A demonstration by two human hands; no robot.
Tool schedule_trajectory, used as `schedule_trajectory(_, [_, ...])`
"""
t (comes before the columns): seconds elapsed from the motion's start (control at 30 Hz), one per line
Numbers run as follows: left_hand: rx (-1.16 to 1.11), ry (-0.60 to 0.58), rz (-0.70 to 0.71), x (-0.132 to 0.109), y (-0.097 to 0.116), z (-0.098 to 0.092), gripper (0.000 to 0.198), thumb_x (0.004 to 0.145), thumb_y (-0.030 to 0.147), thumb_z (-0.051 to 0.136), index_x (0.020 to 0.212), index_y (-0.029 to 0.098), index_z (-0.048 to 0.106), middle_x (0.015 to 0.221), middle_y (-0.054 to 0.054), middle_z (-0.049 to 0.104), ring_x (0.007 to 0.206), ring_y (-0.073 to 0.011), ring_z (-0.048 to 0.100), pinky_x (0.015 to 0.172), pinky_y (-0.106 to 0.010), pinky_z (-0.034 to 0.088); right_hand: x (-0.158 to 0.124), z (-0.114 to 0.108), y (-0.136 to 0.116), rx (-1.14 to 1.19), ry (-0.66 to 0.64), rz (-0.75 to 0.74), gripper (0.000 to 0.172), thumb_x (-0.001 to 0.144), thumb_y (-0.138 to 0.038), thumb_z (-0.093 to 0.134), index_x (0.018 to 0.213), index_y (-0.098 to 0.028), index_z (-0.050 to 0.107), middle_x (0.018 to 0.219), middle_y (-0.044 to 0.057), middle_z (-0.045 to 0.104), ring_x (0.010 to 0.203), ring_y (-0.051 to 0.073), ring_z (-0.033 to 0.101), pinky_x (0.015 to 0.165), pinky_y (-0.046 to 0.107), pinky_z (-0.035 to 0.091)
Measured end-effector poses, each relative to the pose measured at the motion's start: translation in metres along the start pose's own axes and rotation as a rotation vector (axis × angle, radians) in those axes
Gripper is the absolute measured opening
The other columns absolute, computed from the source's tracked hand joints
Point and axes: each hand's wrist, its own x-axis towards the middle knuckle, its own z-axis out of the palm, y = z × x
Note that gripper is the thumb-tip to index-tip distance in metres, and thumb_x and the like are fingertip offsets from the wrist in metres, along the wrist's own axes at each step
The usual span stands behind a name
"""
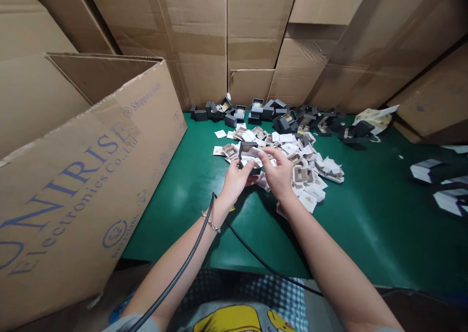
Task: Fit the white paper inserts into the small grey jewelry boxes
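Observation:
My left hand (pixel 238 177) is closed around a small black box (pixel 247 148) with its lid raised, held above the green table. Over the box, my right hand (pixel 278 170) pinches a small white card (pixel 255 151) between thumb and fingers. The inside of the box is partly covered by the card and my fingers, so its contents are hard to make out. Just beyond and to the right of my hands lies a heap of white cards and small beige insert trays (pixel 302 174).
Several black boxes (pixel 287 121), some with lids up, line the back of the green table (pixel 175 205). A large open carton (pixel 109 176) stands at left. Stacked cartons (pixel 197 39) wall the back. A black cable (pixel 252 251) crosses my left arm. Folded white pieces (pixel 426 170) lie far right.

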Motion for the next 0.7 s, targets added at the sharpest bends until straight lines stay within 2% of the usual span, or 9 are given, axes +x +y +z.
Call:
schedule_trajectory(0.13, [-0.029, -0.010, 0.023, 0.001, -0.004, -0.001, 0.048, 0.073, 0.045, 0.070, 0.106, 0.017, 0.050, 0.078, -0.004, 0.068, 0.059, -0.0145, 0.066, 0.058, -0.026, 0.053, 0.004, -0.004, 0.004, -0.026, -0.044, -0.017, 0.019, 0.083, -0.035, 0.057, 0.085, -0.020, 0.068, 0.088, 0.006, 0.069, 0.085, 0.019, 0.063, 0.079, 0.034, 0.051])
schedule_trajectory(0.27, [-0.072, 0.013, 0.082, 0.005, -0.011, -0.004, 0.050, 0.067, 0.046, 0.074, 0.102, 0.017, 0.054, 0.085, -0.005, 0.066, 0.068, -0.0148, 0.065, 0.066, -0.029, 0.053, 0.007, -0.005, 0.010, -0.041, -0.166, -0.001, 0.018, 0.084, -0.031, 0.053, 0.088, -0.020, 0.067, 0.088, 0.005, 0.069, 0.079, 0.018, 0.063, 0.075, 0.032, 0.051])
schedule_trajectory(0.4, [-0.028, 0.060, 0.129, 0.010, -0.017, -0.007, 0.053, 0.064, 0.048, 0.076, 0.101, 0.017, 0.055, 0.093, -0.006, 0.065, 0.081, -0.0165, 0.064, 0.071, -0.029, 0.051, 0.007, -0.006, 0.010, -0.132, -0.252, -0.127, 0.017, 0.085, -0.026, 0.050, 0.087, -0.021, 0.066, 0.088, 0.005, 0.069, 0.084, 0.019, 0.063, 0.080, 0.034, 0.049])
schedule_trajectory(0.5, [0.003, 0.065, 0.154, 0.013, -0.021, -0.008, 0.056, 0.063, 0.052, 0.075, 0.102, 0.018, 0.054, 0.097, -0.006, 0.064, 0.086, -0.0176, 0.063, 0.072, -0.028, 0.050, 0.007, -0.006, 0.010, -0.197, -0.265, -0.190, 0.018, 0.086, -0.025, 0.048, 0.087, -0.021, 0.065, 0.091, 0.007, 0.069, 0.089, 0.021, 0.062, 0.083, 0.035, 0.047])
schedule_trajectory(0.7, [0.021, 0.071, 0.163, 0.015, -0.022, -0.008, 0.056, 0.062, 0.053, 0.075, 0.100, 0.018, 0.054, 0.096, -0.005, 0.063, 0.088, -0.0180, 0.061, 0.074, -0.028, 0.049, 0.006, -0.005, 0.015, -0.269, -0.229, -0.211, 0.018, 0.087, -0.024, 0.047, 0.090, -0.022, 0.064, 0.093, 0.007, 0.069, 0.091, 0.022, 0.061, 0.085, 0.037, 0.046])
